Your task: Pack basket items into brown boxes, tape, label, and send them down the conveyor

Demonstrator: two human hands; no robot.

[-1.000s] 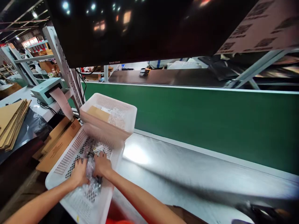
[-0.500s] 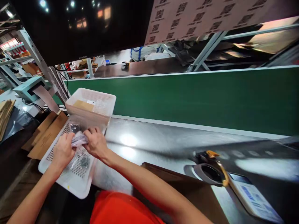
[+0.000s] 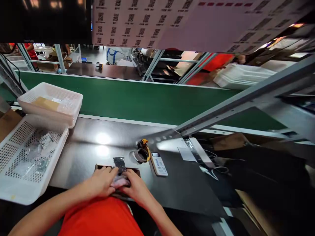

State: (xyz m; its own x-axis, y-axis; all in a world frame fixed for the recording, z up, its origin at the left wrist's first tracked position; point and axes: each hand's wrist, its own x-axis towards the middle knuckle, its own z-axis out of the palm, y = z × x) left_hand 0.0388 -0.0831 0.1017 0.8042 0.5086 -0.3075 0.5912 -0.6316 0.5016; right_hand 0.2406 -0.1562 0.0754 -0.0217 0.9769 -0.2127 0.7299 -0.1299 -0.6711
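You are gripping the small clear plastic packet with both hands, left hand and right hand, over the shallow brown cardboard box (keep it centred), left of the tape roll.

Both bare forearms come in from the bottom edge and angle toward each other, so the two hands meet low in the middle of the view, close to the body. The left hand lies palm down with the knuckles up, its fingers bent and reaching to the right. The right hand mirrors it, palm down, wrist bent a little, its fingers curled toward the left hand. The fingertips of the two hands are just beside each other, closed together on something small between them. An orange sleeve or shirt front shows between the forearms
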